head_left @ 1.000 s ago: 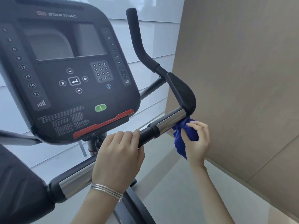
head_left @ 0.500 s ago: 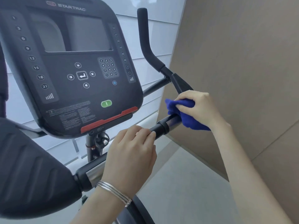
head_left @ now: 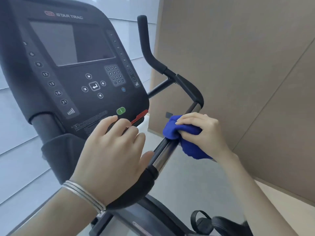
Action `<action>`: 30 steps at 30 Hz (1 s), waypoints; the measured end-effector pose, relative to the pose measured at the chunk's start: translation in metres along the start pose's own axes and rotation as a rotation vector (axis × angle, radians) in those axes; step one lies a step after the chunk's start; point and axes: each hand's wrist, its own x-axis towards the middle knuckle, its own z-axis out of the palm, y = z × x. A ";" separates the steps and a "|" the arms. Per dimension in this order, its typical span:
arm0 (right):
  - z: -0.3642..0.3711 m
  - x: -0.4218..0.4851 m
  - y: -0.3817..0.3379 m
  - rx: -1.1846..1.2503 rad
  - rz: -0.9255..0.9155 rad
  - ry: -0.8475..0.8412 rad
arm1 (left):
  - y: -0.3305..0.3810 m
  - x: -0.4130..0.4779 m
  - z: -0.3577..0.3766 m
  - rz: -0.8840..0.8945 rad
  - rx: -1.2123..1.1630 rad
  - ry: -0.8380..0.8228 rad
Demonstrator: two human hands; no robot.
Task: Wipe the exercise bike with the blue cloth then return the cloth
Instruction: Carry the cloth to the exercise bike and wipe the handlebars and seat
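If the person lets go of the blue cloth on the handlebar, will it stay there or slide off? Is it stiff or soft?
Probably soft and floppy: the blue cloth bunches into folds under the right hand and sags below it. It looks light. The chrome bar is smooth, round and sloped, so a released cloth would likely slip off.

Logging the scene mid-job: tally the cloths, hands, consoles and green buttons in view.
Blue cloth: 1
Hands, left hand and right hand: 2
Console: 1
Green button: 1
Total: 5
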 end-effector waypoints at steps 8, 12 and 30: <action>0.022 -0.050 -0.085 0.052 -0.037 -0.026 | -0.019 0.001 0.027 0.038 -0.174 -0.019; 0.005 -0.043 -0.057 -0.047 0.146 0.006 | -0.021 -0.005 0.027 0.045 -0.201 -0.004; -0.015 -0.071 -0.073 -0.192 0.144 0.301 | -0.061 -0.006 0.029 0.156 -0.348 0.099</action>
